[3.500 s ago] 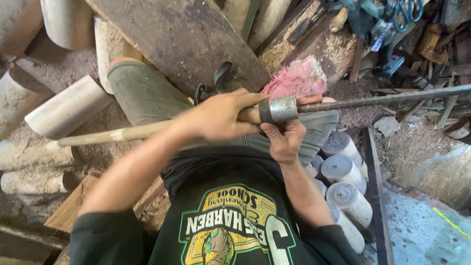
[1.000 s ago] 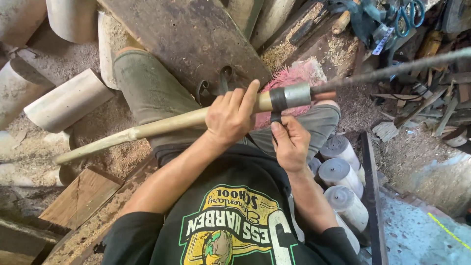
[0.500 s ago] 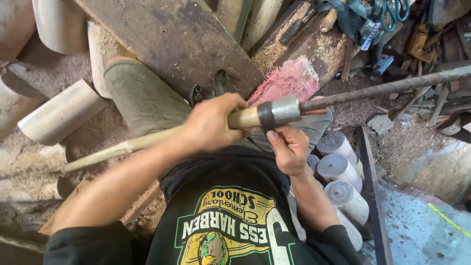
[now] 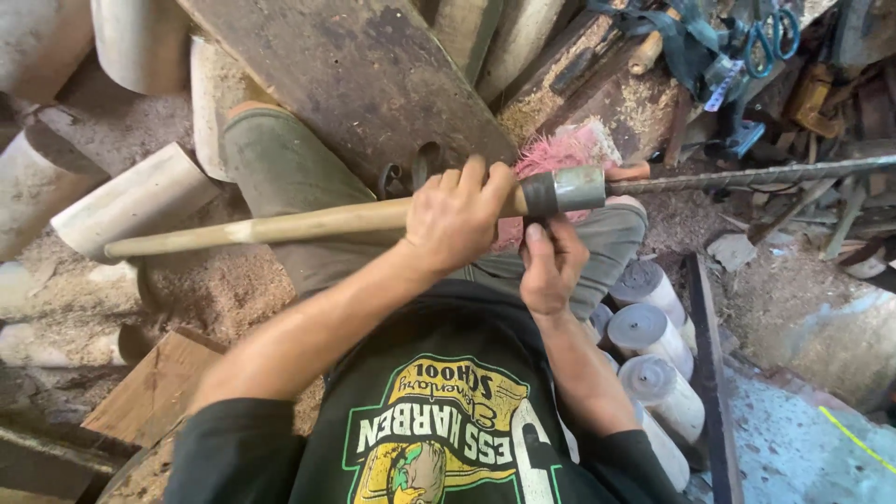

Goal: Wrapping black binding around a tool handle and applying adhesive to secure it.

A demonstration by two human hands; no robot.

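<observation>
No packages, signs or screens in view. Only label-like thing: small white tag (image 4: 723, 82) at approx. 1 o'clock, upper right, lying among the blue-green straps (image 4: 695, 37) near the scissors (image 4: 773, 33). Its print is too small to tell.

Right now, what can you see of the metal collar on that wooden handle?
The metal collar is a short, dull grey band, darker at its left edge, ringing the thick end of the pale wooden handle, where a ribbed steel rod comes out to the right. It lies nearly level above the person's lap. The left hand grips the handle just beside it; the right hand touches it from below.
</observation>
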